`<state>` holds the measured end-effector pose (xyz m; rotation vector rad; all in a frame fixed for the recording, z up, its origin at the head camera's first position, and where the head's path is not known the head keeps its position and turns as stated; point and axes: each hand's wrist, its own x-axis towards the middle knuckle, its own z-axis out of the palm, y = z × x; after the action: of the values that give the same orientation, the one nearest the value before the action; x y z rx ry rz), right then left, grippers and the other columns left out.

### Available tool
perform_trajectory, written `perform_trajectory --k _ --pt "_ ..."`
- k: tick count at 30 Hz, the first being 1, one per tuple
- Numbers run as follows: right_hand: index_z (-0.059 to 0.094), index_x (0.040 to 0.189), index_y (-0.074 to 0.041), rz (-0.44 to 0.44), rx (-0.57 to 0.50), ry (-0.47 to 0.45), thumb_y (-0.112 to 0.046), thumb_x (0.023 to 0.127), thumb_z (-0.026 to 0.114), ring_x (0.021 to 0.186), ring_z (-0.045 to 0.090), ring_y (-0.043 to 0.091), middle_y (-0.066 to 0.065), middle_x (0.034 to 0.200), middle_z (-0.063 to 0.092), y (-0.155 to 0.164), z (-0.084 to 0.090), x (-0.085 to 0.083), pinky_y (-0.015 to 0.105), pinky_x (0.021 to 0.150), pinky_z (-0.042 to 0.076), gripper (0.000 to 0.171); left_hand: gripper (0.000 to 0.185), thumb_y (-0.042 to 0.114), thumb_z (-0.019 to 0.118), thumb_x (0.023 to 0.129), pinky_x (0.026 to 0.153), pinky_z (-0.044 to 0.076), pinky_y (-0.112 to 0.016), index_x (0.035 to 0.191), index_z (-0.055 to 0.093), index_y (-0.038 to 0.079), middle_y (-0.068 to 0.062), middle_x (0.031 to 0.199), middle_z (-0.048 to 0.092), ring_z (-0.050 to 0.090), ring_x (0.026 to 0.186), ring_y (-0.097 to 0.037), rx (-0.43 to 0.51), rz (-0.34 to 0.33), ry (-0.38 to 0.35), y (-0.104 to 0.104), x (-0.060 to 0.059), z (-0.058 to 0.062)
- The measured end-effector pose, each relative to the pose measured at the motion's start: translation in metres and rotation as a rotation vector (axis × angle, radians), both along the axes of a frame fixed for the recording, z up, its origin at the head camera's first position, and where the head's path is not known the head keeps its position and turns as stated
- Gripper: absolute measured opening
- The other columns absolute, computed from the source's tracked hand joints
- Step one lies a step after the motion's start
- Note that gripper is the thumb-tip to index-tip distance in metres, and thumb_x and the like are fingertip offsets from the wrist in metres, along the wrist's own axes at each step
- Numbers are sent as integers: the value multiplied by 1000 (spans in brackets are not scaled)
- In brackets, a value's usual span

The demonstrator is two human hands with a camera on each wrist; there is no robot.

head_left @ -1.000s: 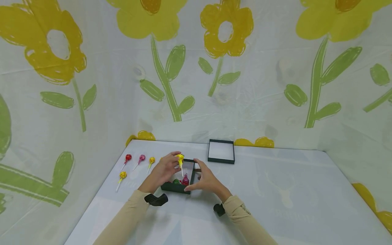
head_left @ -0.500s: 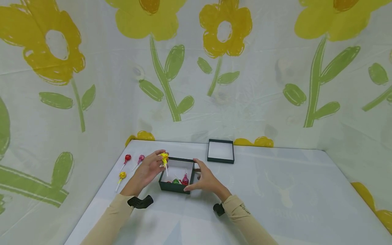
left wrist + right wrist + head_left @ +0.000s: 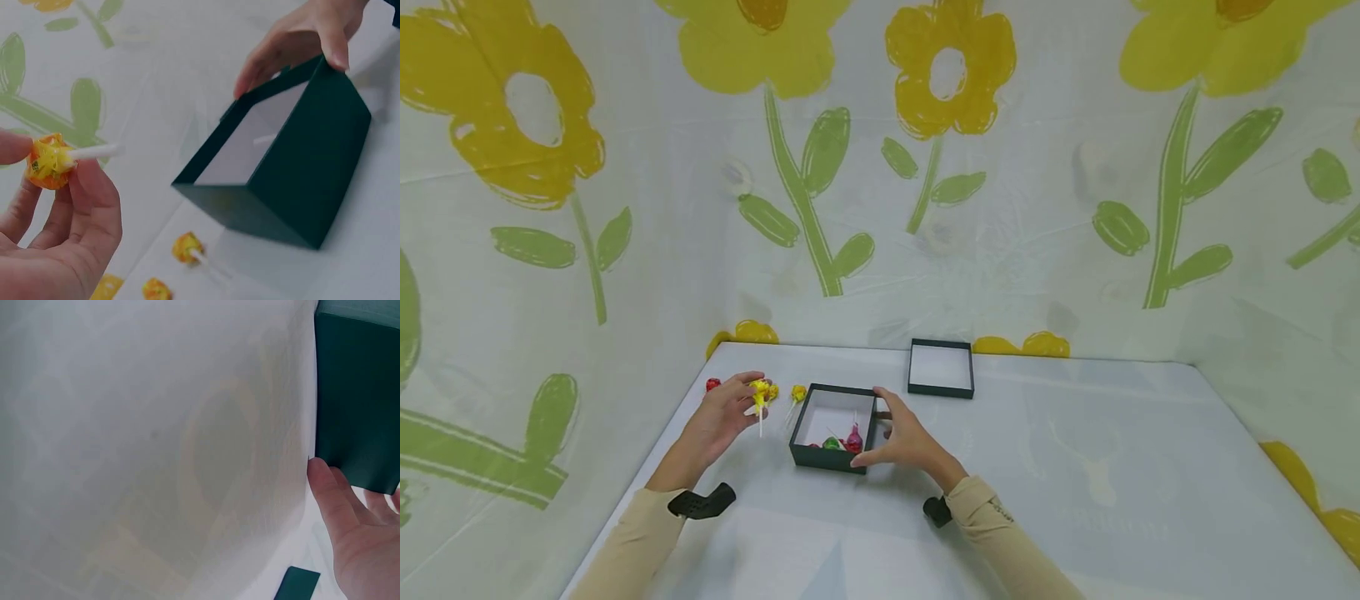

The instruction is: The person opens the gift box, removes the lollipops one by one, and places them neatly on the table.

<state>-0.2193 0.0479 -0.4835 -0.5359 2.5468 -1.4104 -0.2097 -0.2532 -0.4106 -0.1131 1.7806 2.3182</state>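
My left hand (image 3: 733,410) pinches a yellow-wrapped lollipop (image 3: 761,391) by its head, stick pointing down, just left of an open dark green box (image 3: 832,457). The left wrist view shows the same lollipop (image 3: 47,164) between thumb and fingers of that hand (image 3: 78,212), with the box (image 3: 300,187) to the right. My right hand (image 3: 901,437) grips the box's right wall, thumb at the near corner. From the right wrist only a thumb (image 3: 334,500) beside the box wall (image 3: 356,394) shows. A green lollipop (image 3: 830,444) and a pink one (image 3: 853,439) lie in the box.
The box's lid (image 3: 942,369) lies upturned behind the box. On the table left of the box lie a red lollipop (image 3: 712,384) and a yellow one (image 3: 798,392); my left hand hides others. Flowered cloth walls close off the back and the sides.
My left hand has carried the yellow lollipop from above the box leftward, out over the table beside the loose lollipops. The right hand and the box have stayed put.
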Motion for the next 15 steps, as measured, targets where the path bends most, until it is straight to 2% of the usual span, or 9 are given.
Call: perform_trajectory --k 2,7,11,15 --pt "22 150 -18 -2 -1 -4 -47 56 88 123 46 26 3 152 25 0 0 0 41 93 48 119 32 13 42 96 83 48 -28 127 39 4 -9 127 43 47 106 -19 -56 2 2 -7 -1 -2" --pt "22 150 -19 4 -25 -17 -46 56 89 123 47 25 2 152 25 0 -1 -1 40 92 48 119 33 11 43 96 80 49 -26 127 42 -1 -7 122 49 50 101 -20 -173 -8 30 -25 -2 -6" --pt "22 150 -19 7 -32 -11 -46 56 89 121 48 25 1 152 26 0 -2 -1 40 92 48 118 38 17 47 97 80 50 -25 129 44 -3 -1 120 49 50 101 -19 -297 -18 71 -35 0 -6" --pt "21 150 -19 8 -37 -10 -46 57 88 121 48 25 1 152 25 1 -3 -1 40 91 48 118 42 23 51 97 83 49 -25 130 48 -3 -2 125 45 49 102 -15 -425 -26 85 -41 2 -5"
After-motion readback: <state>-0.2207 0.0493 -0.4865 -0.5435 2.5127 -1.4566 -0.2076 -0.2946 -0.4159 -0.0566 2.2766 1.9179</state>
